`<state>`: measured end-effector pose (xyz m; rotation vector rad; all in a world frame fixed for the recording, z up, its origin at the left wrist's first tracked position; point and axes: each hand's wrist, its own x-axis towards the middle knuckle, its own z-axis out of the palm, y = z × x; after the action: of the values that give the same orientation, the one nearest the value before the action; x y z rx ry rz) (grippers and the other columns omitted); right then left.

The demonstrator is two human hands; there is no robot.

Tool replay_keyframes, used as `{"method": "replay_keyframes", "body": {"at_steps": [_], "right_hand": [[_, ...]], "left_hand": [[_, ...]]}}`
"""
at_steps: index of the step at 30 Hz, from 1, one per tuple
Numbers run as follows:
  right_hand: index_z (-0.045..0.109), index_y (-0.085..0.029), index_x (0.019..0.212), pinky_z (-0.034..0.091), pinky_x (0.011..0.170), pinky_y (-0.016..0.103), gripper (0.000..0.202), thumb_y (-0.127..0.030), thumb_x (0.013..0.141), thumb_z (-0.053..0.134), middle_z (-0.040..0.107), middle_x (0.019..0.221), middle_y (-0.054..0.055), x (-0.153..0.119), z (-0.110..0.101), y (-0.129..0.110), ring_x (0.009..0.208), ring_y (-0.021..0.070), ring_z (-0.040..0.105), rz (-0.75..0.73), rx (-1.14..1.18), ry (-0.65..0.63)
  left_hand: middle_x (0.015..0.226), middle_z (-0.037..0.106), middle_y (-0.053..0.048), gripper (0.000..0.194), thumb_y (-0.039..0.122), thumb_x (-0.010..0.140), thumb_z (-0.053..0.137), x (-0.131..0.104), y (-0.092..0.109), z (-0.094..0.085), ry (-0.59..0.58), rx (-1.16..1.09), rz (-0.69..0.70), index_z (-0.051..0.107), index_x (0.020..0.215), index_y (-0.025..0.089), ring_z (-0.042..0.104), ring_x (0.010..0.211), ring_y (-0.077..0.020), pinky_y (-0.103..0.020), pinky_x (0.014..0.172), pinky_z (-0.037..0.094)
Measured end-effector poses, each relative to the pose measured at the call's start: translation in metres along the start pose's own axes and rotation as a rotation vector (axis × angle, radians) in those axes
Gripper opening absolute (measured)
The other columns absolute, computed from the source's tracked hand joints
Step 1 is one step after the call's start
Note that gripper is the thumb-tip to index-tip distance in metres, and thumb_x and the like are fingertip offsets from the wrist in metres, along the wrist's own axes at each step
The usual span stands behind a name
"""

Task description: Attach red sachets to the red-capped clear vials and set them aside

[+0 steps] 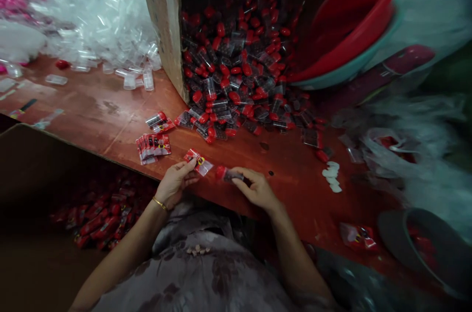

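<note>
My left hand (179,179) pinches a small red printed packet (199,162) with a clear lower end, just above the table's front edge. Facing it, my right hand (256,188) grips a clear tube with a red cap (225,174), the cap pointing left toward the packet. A narrow gap separates the two. Beyond my left hand lies a fanned stack of red packets (153,147). Behind that stack, a capped tube (156,119) rests beside another packet.
A cardboard box (167,31) on its side spills many red-capped tubes (228,95). Clear empty tubes (136,78) pile up at the left. A red basin (354,21) leans at the right. White discs (332,176) lie right of my hand. An open carton below holds filled red packets (101,221).
</note>
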<state>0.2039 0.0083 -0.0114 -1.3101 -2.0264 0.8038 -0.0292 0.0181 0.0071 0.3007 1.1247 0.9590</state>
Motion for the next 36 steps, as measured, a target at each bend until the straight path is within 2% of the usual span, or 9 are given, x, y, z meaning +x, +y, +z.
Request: {"method": "replay_keyframes", "body": {"at_steps": [3, 6, 12, 17, 24, 30, 32, 36], "right_hand": [[0.066, -0.02, 0.089, 0.045, 0.061, 0.027, 0.019, -0.029, 0.081, 0.051, 0.069, 0.078, 0.003, -0.014, 0.006, -0.022, 0.067, 0.016, 0.061, 0.043, 0.203, 0.066], [0.067, -0.018, 0.08, 0.042, 0.054, 0.024, 0.017, -0.028, 0.078, 0.053, 0.065, 0.068, 0.001, -0.015, 0.01, -0.037, 0.057, 0.0132, 0.056, 0.124, 0.313, 0.116], [0.064, -0.017, 0.078, 0.034, 0.04, 0.02, 0.02, -0.035, 0.077, 0.054, 0.054, 0.055, -0.003, -0.006, 0.019, -0.041, 0.041, 0.0085, 0.043, 0.341, 0.582, 0.107], [0.065, -0.018, 0.083, 0.035, 0.041, 0.019, 0.021, -0.035, 0.078, 0.055, 0.055, 0.059, -0.002, -0.005, 0.028, -0.04, 0.043, 0.0077, 0.043, 0.308, 0.548, 0.195], [0.063, -0.018, 0.094, 0.034, 0.039, 0.019, 0.027, -0.04, 0.083, 0.05, 0.053, 0.056, -0.004, -0.004, 0.042, -0.042, 0.041, 0.0068, 0.043, 0.278, 0.567, 0.182], [0.055, -0.018, 0.095, 0.034, 0.036, 0.018, 0.029, -0.045, 0.086, 0.046, 0.051, 0.053, -0.006, -0.001, 0.062, -0.054, 0.035, 0.0055, 0.042, 0.334, 0.634, 0.303], [0.053, -0.019, 0.093, 0.032, 0.034, 0.017, 0.03, -0.047, 0.086, 0.045, 0.051, 0.056, -0.006, 0.001, 0.067, -0.058, 0.034, 0.0046, 0.04, 0.349, 0.681, 0.289], [0.048, -0.019, 0.078, 0.028, 0.033, 0.017, 0.031, -0.049, 0.087, 0.043, 0.051, 0.057, -0.006, 0.003, 0.076, -0.064, 0.033, 0.0036, 0.037, 0.346, 0.733, 0.18]], "left_hand": [[0.07, 0.068, -0.003, 0.04, 0.039, 0.046, 0.083, -0.001, -0.002, 0.004, -0.009, 0.013, 0.015, 0.066, 0.071, 0.013, 0.06, 0.06, -0.0106, -0.023, 0.06, 0.048], [0.07, 0.068, -0.003, 0.037, 0.038, 0.048, 0.083, -0.004, -0.005, 0.008, -0.024, 0.042, 0.041, 0.067, 0.069, 0.012, 0.061, 0.062, -0.0114, -0.024, 0.063, 0.049], [0.068, 0.069, -0.003, 0.034, 0.036, 0.048, 0.083, -0.009, -0.008, 0.008, -0.015, 0.095, 0.163, 0.069, 0.067, 0.011, 0.06, 0.063, -0.011, -0.024, 0.068, 0.048], [0.076, 0.071, -0.004, 0.035, 0.034, 0.049, 0.083, -0.01, -0.007, 0.009, -0.031, 0.081, 0.223, 0.071, 0.073, 0.012, 0.062, 0.068, -0.0133, -0.026, 0.073, 0.048], [0.068, 0.069, -0.001, 0.034, 0.031, 0.046, 0.084, -0.01, -0.018, 0.02, -0.04, 0.007, 0.214, 0.068, 0.07, 0.013, 0.06, 0.06, -0.0111, -0.025, 0.066, 0.048], [0.073, 0.07, -0.003, 0.032, 0.033, 0.052, 0.081, -0.008, -0.025, 0.024, -0.063, -0.016, 0.254, 0.069, 0.074, 0.012, 0.06, 0.064, -0.0117, -0.025, 0.069, 0.048], [0.07, 0.069, -0.002, 0.03, 0.034, 0.054, 0.08, -0.007, -0.022, 0.025, -0.084, -0.009, 0.274, 0.069, 0.072, 0.012, 0.059, 0.062, -0.0102, -0.022, 0.065, 0.047], [0.067, 0.067, -0.003, 0.031, 0.042, 0.064, 0.072, -0.005, -0.018, 0.028, -0.105, 0.034, 0.289, 0.068, 0.075, 0.013, 0.057, 0.058, -0.0104, -0.02, 0.056, 0.044]]}}
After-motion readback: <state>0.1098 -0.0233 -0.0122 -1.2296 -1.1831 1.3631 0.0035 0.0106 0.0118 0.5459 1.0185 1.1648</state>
